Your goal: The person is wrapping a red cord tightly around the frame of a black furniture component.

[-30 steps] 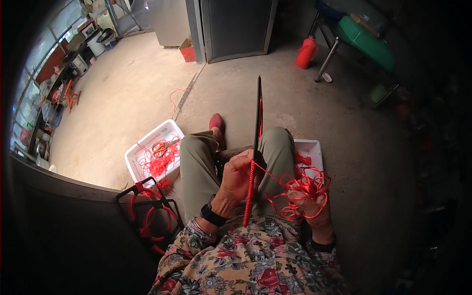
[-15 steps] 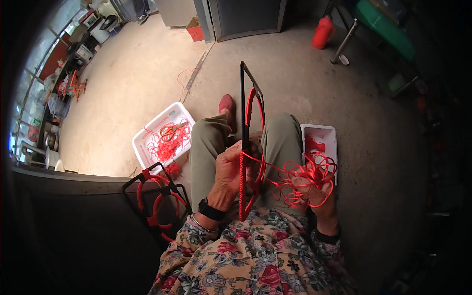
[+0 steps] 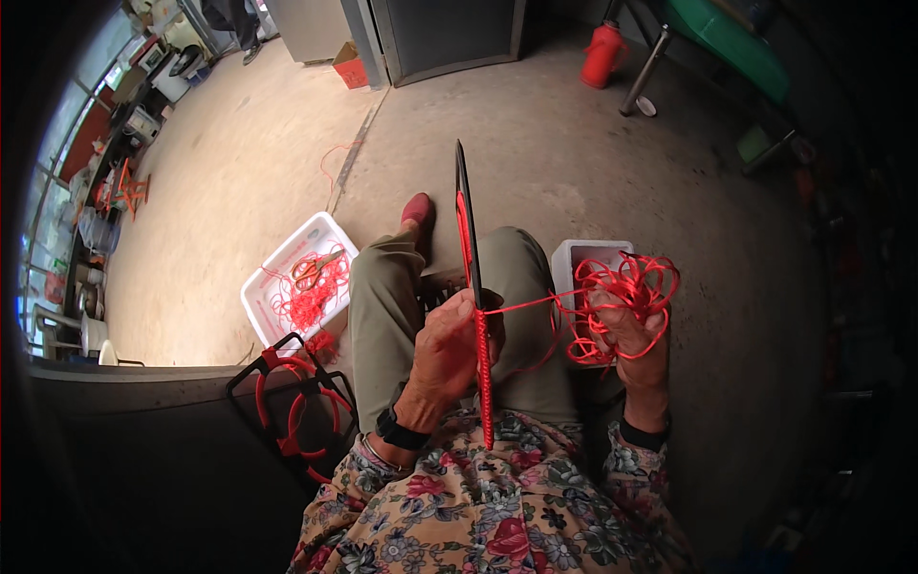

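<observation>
My left hand [image 3: 449,349] grips a flat black frame [image 3: 466,230] seen edge-on, standing upright over my lap, its lower part wrapped in red cord. A taut strand of red cord [image 3: 521,304] runs from the frame to my right hand [image 3: 633,337], which holds a loose tangle of red cord loops [image 3: 622,292] out to the right of my knee. I sit with both knees bent, in olive trousers and a floral top.
A white tray [image 3: 277,273] with red cord and orange scissors [image 3: 316,271] lies on the floor to my left. Black frames with red wrapping [image 3: 292,407] lean at lower left. A white box [image 3: 579,256] sits behind my right hand. A red bottle [image 3: 604,53] stands far off.
The frame has turned from showing its face to edge-on. My right hand has lifted the cord tangle outward to the right, pulling the strand taut.
</observation>
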Demonstrator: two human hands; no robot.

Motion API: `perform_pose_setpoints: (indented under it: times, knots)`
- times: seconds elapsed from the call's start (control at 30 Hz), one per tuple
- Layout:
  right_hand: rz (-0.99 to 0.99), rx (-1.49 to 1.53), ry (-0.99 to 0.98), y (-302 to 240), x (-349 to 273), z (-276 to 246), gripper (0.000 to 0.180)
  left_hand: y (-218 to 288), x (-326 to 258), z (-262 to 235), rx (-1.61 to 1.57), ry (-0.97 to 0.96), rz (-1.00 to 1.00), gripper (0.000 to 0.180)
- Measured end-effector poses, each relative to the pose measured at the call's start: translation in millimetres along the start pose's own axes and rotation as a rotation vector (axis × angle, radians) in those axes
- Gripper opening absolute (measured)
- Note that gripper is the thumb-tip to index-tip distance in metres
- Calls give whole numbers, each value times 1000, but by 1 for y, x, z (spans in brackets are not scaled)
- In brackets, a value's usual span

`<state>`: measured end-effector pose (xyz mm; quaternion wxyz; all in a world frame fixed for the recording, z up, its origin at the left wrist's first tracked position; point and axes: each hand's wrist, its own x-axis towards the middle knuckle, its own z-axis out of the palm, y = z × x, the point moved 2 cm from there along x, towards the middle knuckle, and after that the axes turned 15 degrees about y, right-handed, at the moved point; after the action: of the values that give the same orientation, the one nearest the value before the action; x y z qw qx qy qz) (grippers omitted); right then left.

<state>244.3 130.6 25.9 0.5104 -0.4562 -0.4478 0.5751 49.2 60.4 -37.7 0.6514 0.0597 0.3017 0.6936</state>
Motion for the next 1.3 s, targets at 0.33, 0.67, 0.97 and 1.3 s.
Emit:
perform_pose_setpoints:
  times: [0.33, 0.67, 0.97, 1.3]
  knots:
    - [4, -91, -4, -1, 3, -5, 25, 4, -5, 2, 112, -51, 8, 54]
    - [33, -96, 33, -9, 1, 2, 24, 1, 3, -8, 48, 23, 23, 52]
    - [-147, -433, -166, -39, 8, 9, 19, 42, 8, 2, -38, -125, 23, 54]
    - [-190, -445, -138, -67, 3, 25, 23, 70, -2, 8, 245, 62, 225, 44]
